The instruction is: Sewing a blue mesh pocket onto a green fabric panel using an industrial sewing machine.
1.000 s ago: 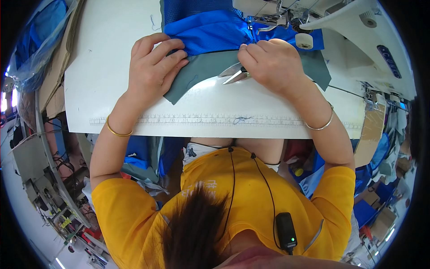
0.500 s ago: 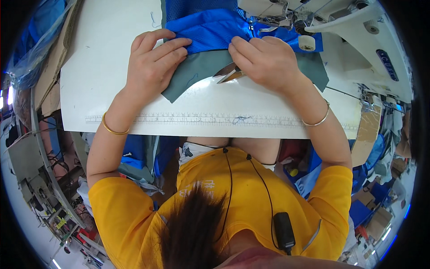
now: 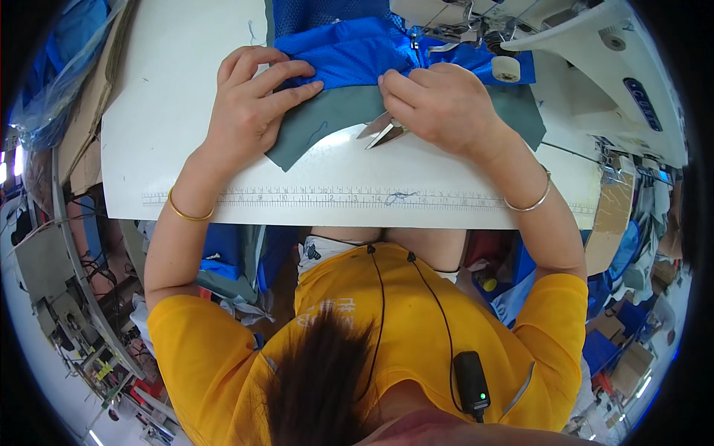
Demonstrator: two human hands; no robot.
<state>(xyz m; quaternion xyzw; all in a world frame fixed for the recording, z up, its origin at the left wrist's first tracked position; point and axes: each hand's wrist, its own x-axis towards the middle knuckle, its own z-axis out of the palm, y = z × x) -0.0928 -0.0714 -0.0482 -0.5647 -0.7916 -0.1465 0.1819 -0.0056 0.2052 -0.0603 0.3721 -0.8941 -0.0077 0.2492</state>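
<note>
Resting with its fingers parted on the left part of the blue cloth [image 3: 338, 53], the left hand [image 3: 255, 104] hides its thumb, so I can't tell whether it pinches anything. The blue cloth lies on the white table [image 3: 167, 119], its long axis running left to right and its right part under the white sewing machine [image 3: 591, 44]; the grey-green cloth [image 3: 331, 113] beneath stretches the same way, its lower left corner pointing toward the person. Farther right, the scissors [image 3: 385, 135] aim their slightly parted tips down and left by that cloth's curved edge, and the right hand [image 3: 444, 104] is clamped on them, fingertips at the blue border. Their handles vanish inside that hand; the blue cloth's far end is cut off above, and the needle area is too cluttered to read. Around, from the left, are a clear plastic bag [image 3: 52, 111], brown cardboard [image 3: 89, 134], a ruler scale [image 3: 312, 198] along the near edge with tangled thread [image 3: 400, 198] on it, then a white wheel [image 3: 506, 69], blocking part of the blue cloth.
</note>
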